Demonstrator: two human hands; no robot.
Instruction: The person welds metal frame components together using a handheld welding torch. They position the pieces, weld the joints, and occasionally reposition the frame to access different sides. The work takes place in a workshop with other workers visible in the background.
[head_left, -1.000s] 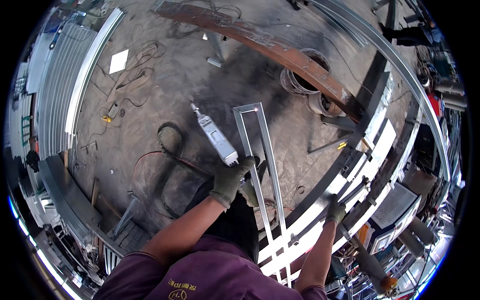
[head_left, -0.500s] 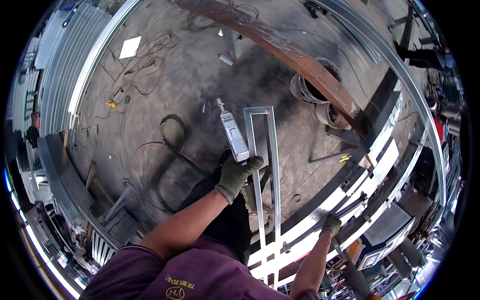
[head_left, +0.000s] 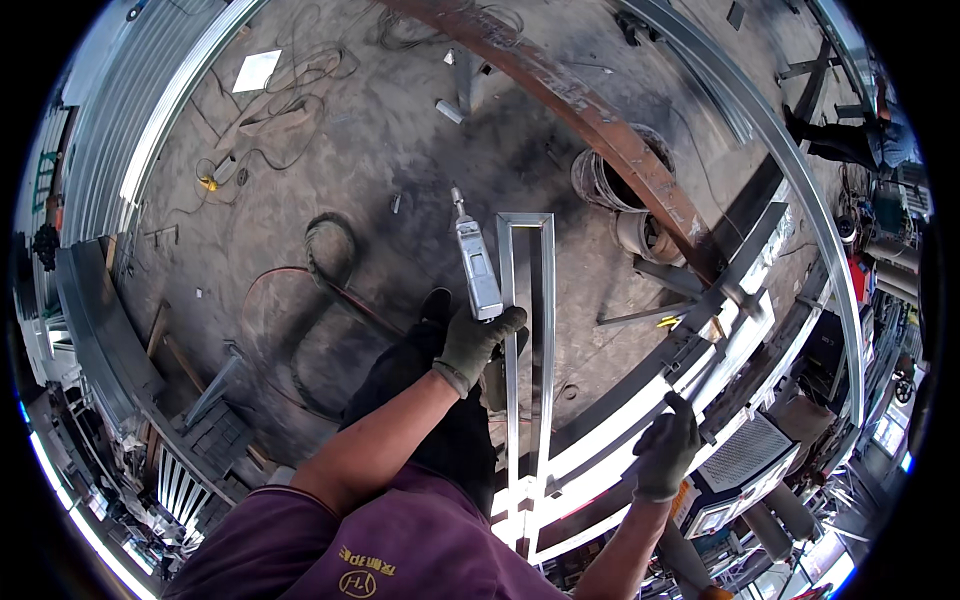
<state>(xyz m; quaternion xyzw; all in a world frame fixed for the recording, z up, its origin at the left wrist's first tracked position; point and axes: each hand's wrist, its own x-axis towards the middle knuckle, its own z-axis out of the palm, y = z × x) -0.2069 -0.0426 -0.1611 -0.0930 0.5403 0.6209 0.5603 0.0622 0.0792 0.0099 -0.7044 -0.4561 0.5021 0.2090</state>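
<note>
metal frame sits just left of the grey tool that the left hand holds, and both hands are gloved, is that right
Not quite: in the head view the metal frame is to the right of the grey tool. The left hand does hold the tool, and it and the right hand are both gloved.

The gloved left hand [head_left: 468, 345] grips a grey boxy tool [head_left: 479, 270] at its rear end, the narrow nozzle pointing away from the body, beside a slender metal frame [head_left: 547, 300]. The gloved right hand [head_left: 668, 450] grasps a hammer [head_left: 741, 298] by its handle. Beyond, a rust-brown beam [head_left: 590, 115] crosses above a bucket [head_left: 590, 185].
</note>
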